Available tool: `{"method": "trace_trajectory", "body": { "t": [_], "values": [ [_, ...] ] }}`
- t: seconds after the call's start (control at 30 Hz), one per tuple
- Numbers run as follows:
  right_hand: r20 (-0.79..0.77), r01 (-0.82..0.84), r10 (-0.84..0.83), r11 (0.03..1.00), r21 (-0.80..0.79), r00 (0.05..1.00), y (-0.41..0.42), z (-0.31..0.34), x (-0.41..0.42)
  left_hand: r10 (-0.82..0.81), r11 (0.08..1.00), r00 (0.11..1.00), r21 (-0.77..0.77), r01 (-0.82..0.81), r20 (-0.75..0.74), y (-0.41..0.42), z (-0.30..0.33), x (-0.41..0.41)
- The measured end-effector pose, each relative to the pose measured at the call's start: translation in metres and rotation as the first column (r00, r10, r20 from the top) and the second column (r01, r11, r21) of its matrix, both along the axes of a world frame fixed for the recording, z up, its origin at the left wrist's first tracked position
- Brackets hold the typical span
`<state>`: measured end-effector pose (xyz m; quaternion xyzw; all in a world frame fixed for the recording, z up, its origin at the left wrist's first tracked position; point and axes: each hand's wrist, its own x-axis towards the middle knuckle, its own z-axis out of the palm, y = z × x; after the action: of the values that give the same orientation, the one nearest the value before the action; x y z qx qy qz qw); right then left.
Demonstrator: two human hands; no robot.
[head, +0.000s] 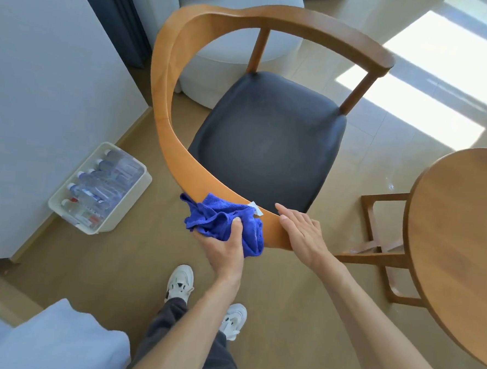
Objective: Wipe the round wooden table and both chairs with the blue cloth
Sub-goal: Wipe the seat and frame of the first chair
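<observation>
A wooden chair (168, 88) with a curved backrest and a dark seat cushion (268, 140) stands in front of me. My left hand (224, 248) grips the bunched blue cloth (220, 220) against the near end of the backrest rail. My right hand (302, 236) rests flat on the same rail just to the right of the cloth, fingers straight. The round wooden table (461, 243) is at the right edge. A second chair is not visible.
A white bin (120, 214) with several plastic bottles sits on the floor by the left wall. A pale upholstered sofa (221, 60) stands behind the chair. The table's wooden base frame (374, 221) is under the table. My shoes (180, 283) are below.
</observation>
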<state>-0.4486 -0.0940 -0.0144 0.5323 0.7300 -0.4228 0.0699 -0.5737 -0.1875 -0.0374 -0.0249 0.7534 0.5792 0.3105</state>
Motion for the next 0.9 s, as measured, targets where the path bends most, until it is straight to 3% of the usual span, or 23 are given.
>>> {"method": "trace_trajectory", "body": {
  "t": [0.17, 0.3, 0.43, 0.57, 0.7, 0.83, 0.9],
  "values": [
    [-0.16, 0.125, -0.144, 0.985, -0.123, 0.977, 0.001, 0.006, 0.004, 0.008, 0.999, 0.99, -0.045, -0.002, 0.14, -0.001, 0.003, 0.059],
    [-0.327, 0.262, -0.365, 0.911, -0.317, 0.872, 0.002, 0.007, 0.017, -0.064, 0.995, 0.958, -0.052, 0.081, 0.279, 0.004, 0.009, 0.108],
    [-0.324, 0.311, -0.419, 0.889, -0.336, 0.848, 0.002, 0.006, 0.057, -0.174, 0.973, 0.929, -0.09, 0.214, 0.327, 0.005, 0.014, 0.132],
    [-0.283, 0.33, -0.414, 0.895, -0.301, 0.865, -0.01, 0.006, 0.091, -0.364, 0.906, 0.895, -0.125, 0.405, 0.259, -0.001, 0.025, 0.149],
    [-0.265, 0.421, -0.493, 0.861, -0.284, 0.829, -0.018, 0.02, 0.129, -0.579, 0.8, 0.787, -0.04, 0.599, 0.213, 0.001, 0.049, 0.173],
    [-0.311, 0.555, -0.639, 0.767, -0.321, 0.703, -0.018, 0.046, 0.162, -0.791, 0.611, 0.607, -0.034, 0.791, -0.081, 0.02, 0.079, 0.177],
    [-0.328, 0.554, -0.608, 0.794, -0.251, 0.722, -0.017, 0.055, 0.167, -0.811, 0.565, 0.532, -0.091, 0.82, -0.244, 0.034, 0.09, 0.159]
  ]
}}
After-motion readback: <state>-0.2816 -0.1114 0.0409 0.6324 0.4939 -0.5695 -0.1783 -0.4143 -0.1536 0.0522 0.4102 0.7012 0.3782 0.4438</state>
